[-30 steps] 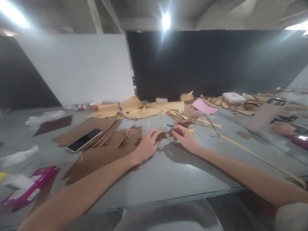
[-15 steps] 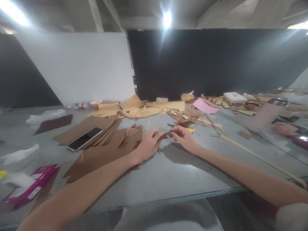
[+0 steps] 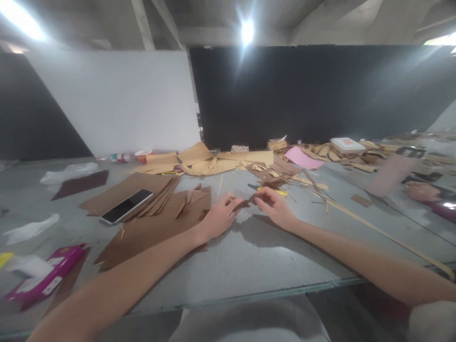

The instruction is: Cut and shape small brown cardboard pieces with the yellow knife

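A small piece of brown sheet material [image 3: 244, 204], like leather or card, is pinched between my two hands just above the grey table. My left hand [image 3: 223, 216] grips its left side with the fingers closed. At the right end, the thumb and fingertips of my right hand [image 3: 273, 207] are pressed together on it. Partly hidden behind my right hand are scissors [image 3: 283, 192] with yellow handles. Larger brown sheets [image 3: 153, 232], with some cut pieces on top, lie to the left of my left hand.
A phone [image 3: 127, 206] rests on stacked brown sheets. A purple pack of tissues [image 3: 50, 275] lies at the near left. Tan scraps [image 3: 228, 161] and a pink sheet [image 3: 302, 157] line the back. A long tan strip [image 3: 384, 232] and a pinkish bottle [image 3: 392, 175] are on the right.
The brown piece between my hands has shifted slightly, and a flatter edge of it shows beside my left fingers. Both hands stay in nearly the same place.
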A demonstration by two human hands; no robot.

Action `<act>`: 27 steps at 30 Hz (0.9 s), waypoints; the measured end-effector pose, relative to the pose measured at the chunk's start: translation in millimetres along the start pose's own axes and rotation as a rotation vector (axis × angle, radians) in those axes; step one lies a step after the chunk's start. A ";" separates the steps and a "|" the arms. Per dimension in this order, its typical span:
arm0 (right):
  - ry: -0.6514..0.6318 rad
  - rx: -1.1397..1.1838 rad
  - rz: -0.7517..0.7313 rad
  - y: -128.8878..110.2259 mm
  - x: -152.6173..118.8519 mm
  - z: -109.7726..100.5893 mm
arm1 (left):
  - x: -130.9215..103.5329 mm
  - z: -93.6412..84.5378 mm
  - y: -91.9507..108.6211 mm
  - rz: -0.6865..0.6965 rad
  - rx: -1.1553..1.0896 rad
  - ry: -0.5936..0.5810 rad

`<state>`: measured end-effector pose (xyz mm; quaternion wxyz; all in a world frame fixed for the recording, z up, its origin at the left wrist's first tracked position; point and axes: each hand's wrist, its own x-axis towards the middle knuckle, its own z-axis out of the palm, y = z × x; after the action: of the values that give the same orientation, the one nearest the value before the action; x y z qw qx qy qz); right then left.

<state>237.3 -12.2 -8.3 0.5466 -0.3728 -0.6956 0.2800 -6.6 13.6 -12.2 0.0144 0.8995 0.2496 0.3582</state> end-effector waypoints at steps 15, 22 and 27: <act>-0.059 -0.099 -0.028 8.1 1.1 2.1 | -1.0 0.3 -1.9 -0.007 -0.038 -0.055; 0.014 -0.219 -0.078 17.3 -2.3 5.3 | -2.1 0.8 -3.0 -0.022 -0.059 -0.042; 0.007 -0.330 -0.162 14.8 -2.4 4.2 | -0.5 -2.8 1.6 -0.053 -0.084 -0.059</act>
<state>236.7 -5.7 -22.5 0.5013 -0.4009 -0.7580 0.1157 -8.0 11.5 -10.2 0.0691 0.9014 0.2577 0.3411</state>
